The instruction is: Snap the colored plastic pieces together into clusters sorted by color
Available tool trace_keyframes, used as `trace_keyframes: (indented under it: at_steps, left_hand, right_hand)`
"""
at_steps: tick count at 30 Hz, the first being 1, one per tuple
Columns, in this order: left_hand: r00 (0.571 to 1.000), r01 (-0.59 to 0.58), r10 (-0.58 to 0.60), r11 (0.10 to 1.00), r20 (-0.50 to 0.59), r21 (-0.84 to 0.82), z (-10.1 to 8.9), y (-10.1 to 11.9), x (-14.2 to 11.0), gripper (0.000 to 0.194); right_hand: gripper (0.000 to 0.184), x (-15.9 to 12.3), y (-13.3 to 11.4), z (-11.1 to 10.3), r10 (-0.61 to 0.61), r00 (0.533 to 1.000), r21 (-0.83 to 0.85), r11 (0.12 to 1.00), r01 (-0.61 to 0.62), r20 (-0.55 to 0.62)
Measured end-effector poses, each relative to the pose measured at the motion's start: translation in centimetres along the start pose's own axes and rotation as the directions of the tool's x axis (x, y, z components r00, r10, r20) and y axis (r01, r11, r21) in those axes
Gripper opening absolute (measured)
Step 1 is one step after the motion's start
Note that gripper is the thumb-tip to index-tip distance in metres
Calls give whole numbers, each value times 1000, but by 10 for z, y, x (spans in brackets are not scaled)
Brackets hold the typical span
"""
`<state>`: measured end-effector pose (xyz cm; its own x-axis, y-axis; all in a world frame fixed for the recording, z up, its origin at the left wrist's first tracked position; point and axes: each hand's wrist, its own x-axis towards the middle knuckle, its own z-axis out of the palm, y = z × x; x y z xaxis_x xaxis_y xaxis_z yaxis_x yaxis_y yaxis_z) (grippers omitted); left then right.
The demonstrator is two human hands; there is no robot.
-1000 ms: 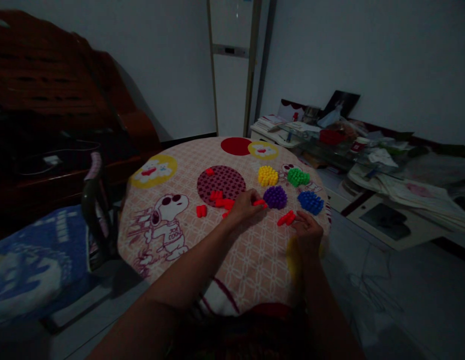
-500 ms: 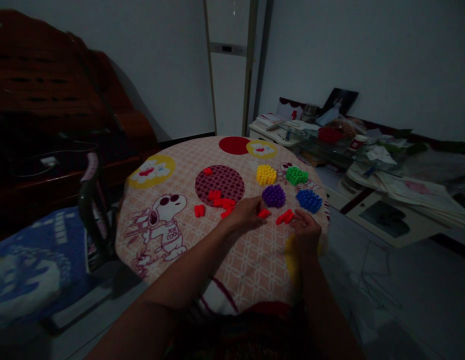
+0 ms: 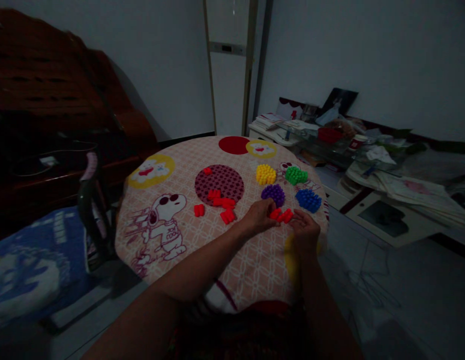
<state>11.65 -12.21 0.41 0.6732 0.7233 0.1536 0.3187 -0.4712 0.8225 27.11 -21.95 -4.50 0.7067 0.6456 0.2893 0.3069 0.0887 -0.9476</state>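
On the round table, my left hand (image 3: pixel 259 217) pinches a small red plastic toy piece (image 3: pixel 274 214) against other red pieces (image 3: pixel 286 216). Facing it from the right, my right hand (image 3: pixel 305 226) has its fingertips closed at the right end of those red pieces. Just beyond my left hand is a cluster of purple pieces (image 3: pixel 273 195). Blue pieces (image 3: pixel 308 200) form a group beyond my right hand, with yellow pieces (image 3: pixel 266 174) and green pieces (image 3: pixel 296 175) farther back. To the left lie several loose red pieces (image 3: pixel 228 216).
A patterned cloth (image 3: pixel 202 240) covers the table. On the left stand a chair with a blue cover (image 3: pixel 41 260) and a wooden bench (image 3: pixel 41 90). A low cabinet at the right carries papers (image 3: pixel 408 187), a cup (image 3: pixel 356 143) and clutter.
My left hand has moved right with its red piece, which now meets the red pieces at my right hand. The right hand has barely moved.
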Motion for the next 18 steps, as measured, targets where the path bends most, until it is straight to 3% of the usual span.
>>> trace_keyframes:
  at_steps: [6, 12, 15, 18]
  left_hand:
    - [999, -26, 30, 997, 46, -67, 10, -14, 7, 47]
    - [995, -73, 76, 996, 70, -43, 11, -10, 2, 47]
    - [993, -107, 105, 994, 60, 38, 0, -6, -1, 39]
    - [993, -110, 114, 979, -18, 172, -29, -6, 0, 31]
  right_hand:
    - [43, 0, 2, 1, -25, 1000, 12, 1000, 25, -5]
    - [41, -3, -4, 0, -14, 1000, 1, 1000, 14, 0]
    - [42, -4, -5, 0, 10, 1000, 14, 1000, -10, -12]
    - [43, -3, -4, -1, 27, 1000, 32, 999, -26, -15]
